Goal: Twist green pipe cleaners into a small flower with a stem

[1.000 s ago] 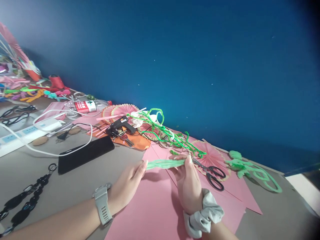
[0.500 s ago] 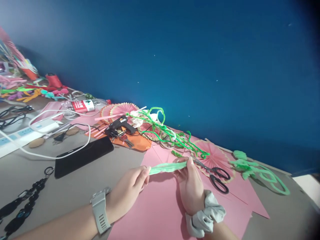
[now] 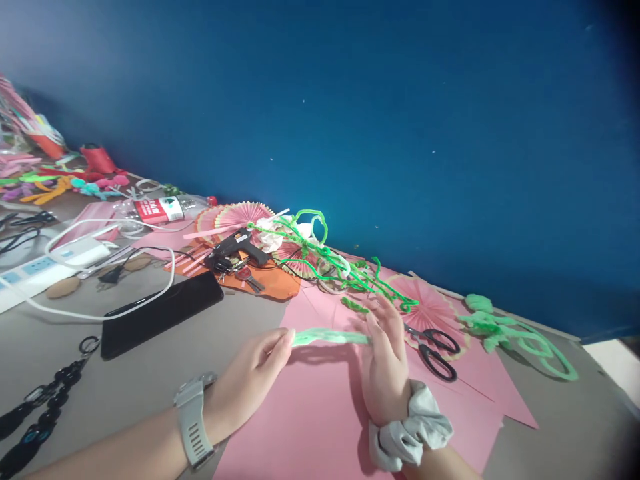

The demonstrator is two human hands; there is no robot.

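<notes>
My left hand point(image 3: 255, 380) is closed, its thumb and fingers pinching one end of a bundle of light green pipe cleaners point(image 3: 330, 336). The bundle stretches level above pink paper point(image 3: 305, 413). At its other end is my right hand point(image 3: 385, 353), open, fingers raised and apart; the bundle's tip meets the thumb side, partly hidden there. Black-handled scissors point(image 3: 433, 353) lie just right of that hand, their blades partly covered by it. Beyond the fingers rests a short darker green twisted piece point(image 3: 354, 305).
Bright green pipe cleaners point(image 3: 345, 267) lie tangled over pink paper fans point(image 3: 245, 217). Light green loops point(image 3: 530, 343) sit at right. A black glue gun point(image 3: 237, 247), phone point(image 3: 163, 313), plastic bottle point(image 3: 160, 210) and white power strip point(image 3: 50, 267) are at left. A blue wall point(image 3: 350, 133) rises behind.
My right hand has loosened its pinch on the bundle's end and spread its fingers upward. The left hand keeps its grip. The view has shifted slightly.
</notes>
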